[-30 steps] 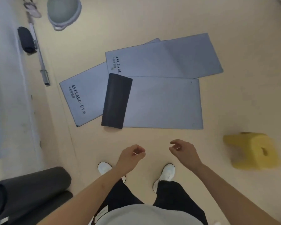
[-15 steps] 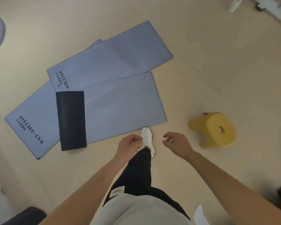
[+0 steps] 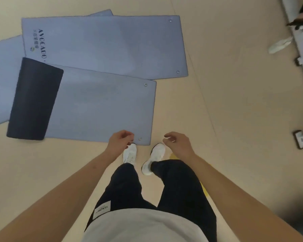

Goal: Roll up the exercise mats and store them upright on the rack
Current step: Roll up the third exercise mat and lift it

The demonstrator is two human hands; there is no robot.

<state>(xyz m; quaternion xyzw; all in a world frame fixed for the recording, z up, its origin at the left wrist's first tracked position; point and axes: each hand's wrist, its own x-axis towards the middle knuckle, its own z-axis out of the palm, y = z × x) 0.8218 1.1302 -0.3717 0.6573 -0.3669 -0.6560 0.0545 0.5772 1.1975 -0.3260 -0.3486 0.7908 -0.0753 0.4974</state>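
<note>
On the beige floor [image 3: 234,102], three grey mats lie flat and overlapping, none rolled. Nearest mat [image 3: 101,109] runs left-right; its near right corner, with a metal eyelet [image 3: 140,138], sits just ahead of the feet. Left end of that mat is folded back, showing a dark underside flap [image 3: 33,100]. Second mat [image 3: 103,46] lies beyond it, partly tucked under the near one's far edge, printed lettering at its left end, two eyelets at its right end. Third mat [image 3: 2,75] pokes out at far left, beneath the other two.

Left hand [image 3: 120,142] hangs over the near mat's right corner, fingers loosely curled inward, holding nothing; cannot tell if it touches the mat, looks above it. Right hand [image 3: 177,144] is off the mat, to the right of the corner, over bare floor, fingers also loosely curled, empty. Eyelet corner lies between the two hands, closer to the left one.

White shoes: left shoe [image 3: 129,152] toe touching or overlapping the mat's near edge, right shoe [image 3: 154,158] just beside the corner on the floor. Dark trousers, light shirt. A sliver of something yellow [image 3: 173,156] shows behind the right leg. No rack in view.
</note>
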